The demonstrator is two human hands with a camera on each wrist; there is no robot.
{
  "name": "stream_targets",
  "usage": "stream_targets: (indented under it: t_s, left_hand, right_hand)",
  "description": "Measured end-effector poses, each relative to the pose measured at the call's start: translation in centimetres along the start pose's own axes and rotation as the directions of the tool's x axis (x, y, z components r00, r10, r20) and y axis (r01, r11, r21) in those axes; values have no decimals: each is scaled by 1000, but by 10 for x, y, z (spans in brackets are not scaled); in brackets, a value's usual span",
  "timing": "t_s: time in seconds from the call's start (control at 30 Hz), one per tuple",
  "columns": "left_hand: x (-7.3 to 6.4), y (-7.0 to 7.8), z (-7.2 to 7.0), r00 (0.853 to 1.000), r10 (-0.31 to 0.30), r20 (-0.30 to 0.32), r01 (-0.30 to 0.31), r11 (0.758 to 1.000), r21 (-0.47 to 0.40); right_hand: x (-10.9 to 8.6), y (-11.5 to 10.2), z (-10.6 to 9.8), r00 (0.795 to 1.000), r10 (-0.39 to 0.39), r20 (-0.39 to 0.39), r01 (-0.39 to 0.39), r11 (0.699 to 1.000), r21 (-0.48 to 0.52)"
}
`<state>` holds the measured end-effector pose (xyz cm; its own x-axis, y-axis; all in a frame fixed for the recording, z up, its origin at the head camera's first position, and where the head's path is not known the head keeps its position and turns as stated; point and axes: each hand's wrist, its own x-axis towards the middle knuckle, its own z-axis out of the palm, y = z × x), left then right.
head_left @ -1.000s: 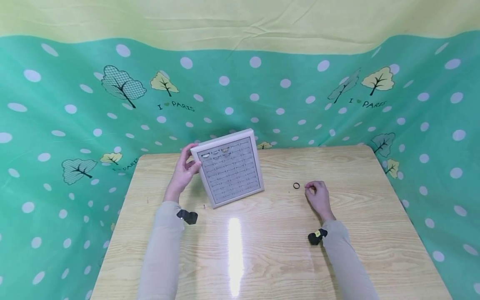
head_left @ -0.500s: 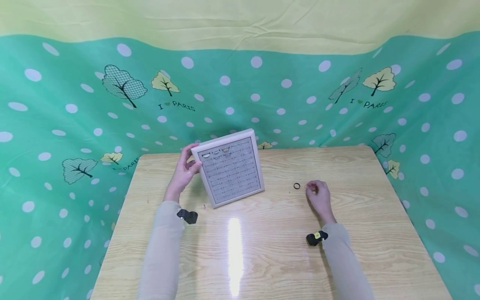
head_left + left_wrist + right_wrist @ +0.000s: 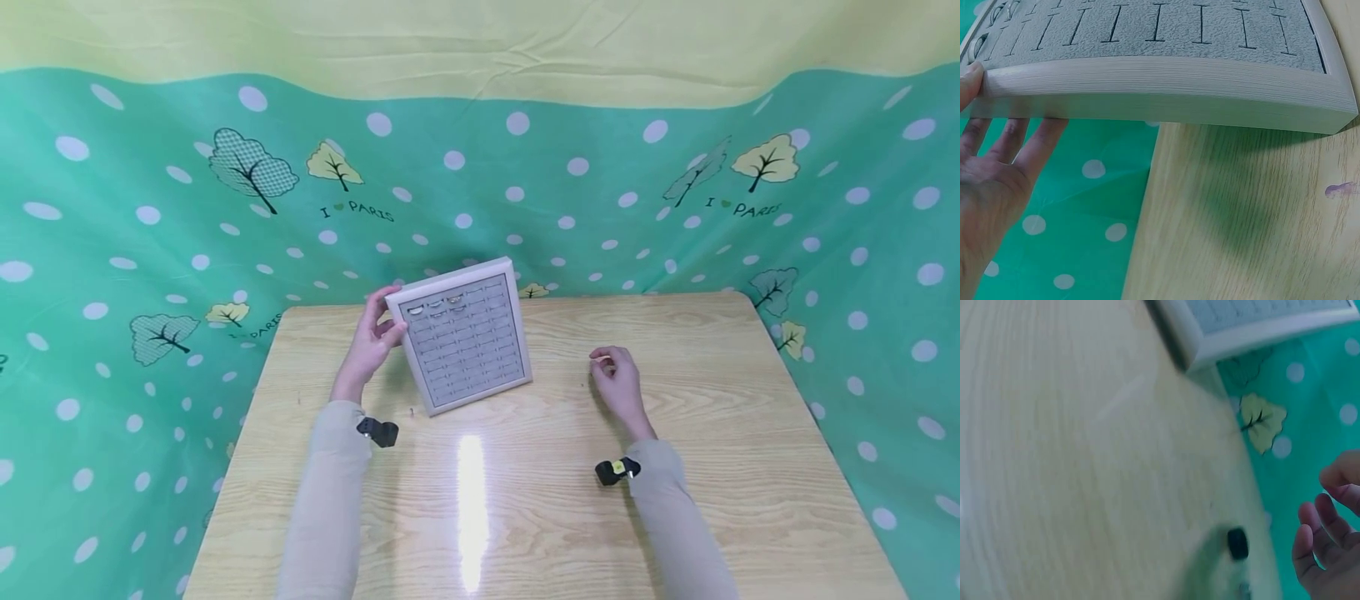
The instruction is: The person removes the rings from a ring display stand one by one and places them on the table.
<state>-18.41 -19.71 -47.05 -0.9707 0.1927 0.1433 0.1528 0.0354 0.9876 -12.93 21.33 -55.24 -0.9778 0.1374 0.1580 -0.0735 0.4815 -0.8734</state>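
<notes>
My left hand (image 3: 367,346) grips the upper left side of a ring display tray (image 3: 465,337), thumb at the front edge and fingers behind. In the left wrist view, the pale frame (image 3: 1166,78) surrounds grey slotted padding. Several rings (image 3: 437,306) sit in its upper left slots, and the tray leans back, tilted, on the table. My right hand (image 3: 618,385) is over the table to the right, fingers loosely bent. In the right wrist view, a black ring (image 3: 1238,544) is on the table beside that hand (image 3: 1335,540), outside its fingers; in the head view the hand hides it.
The wooden table (image 3: 540,500) ends at the back against a green dotted curtain (image 3: 570,196). A small purplish mark (image 3: 1338,189) shows on the wood by the tray's lower corner. Black wrist cameras (image 3: 378,432) are strapped on both sleeves.
My right hand has moved left, to where the black ring lay in view, and now covers it in the head view. My left hand and the tray stay put.
</notes>
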Motion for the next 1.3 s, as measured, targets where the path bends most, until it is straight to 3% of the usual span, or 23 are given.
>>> stream_targets:
  t_s: [0.47, 0.83, 1.3]
  left_hand:
    - [1, -3, -1, 1000, -31, -3, 31, 999, -17]
    - [1, -4, -1, 999, -41, -9, 41, 999, -15]
    - [1, -1, -1, 998, -57, -3, 57, 998, -40]
  right_hand:
    - [1, -29, 21, 995, -62, 78, 58, 997, 59]
    - [4, -52, 32, 992, -91, 83, 80, 989, 125]
    - [13, -76, 47, 983, -160, 92, 146, 980, 138]
